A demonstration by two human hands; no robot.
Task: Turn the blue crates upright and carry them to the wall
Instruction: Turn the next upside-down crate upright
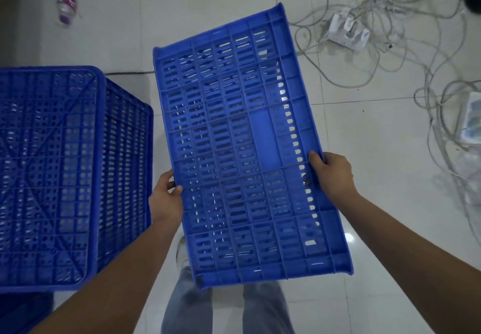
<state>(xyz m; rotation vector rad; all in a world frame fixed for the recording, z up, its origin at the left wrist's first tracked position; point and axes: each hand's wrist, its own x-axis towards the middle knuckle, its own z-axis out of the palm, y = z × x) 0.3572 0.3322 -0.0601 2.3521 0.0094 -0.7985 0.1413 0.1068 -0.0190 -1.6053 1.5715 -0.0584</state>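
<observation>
A blue slotted crate hangs in the air in front of me, tipped on its side so that one long slotted wall faces the camera. My left hand grips its left edge, thumb on the slotted face. On the opposite edge my right hand grips the rim, fingers curled round it. A second blue crate stands upside down on the floor at the left, its perforated bottom facing up.
White tiled floor all round. A tangle of grey cables and power strips lies at the upper right. A plastic bottle lies at the upper left. My legs and a shoe show below the held crate.
</observation>
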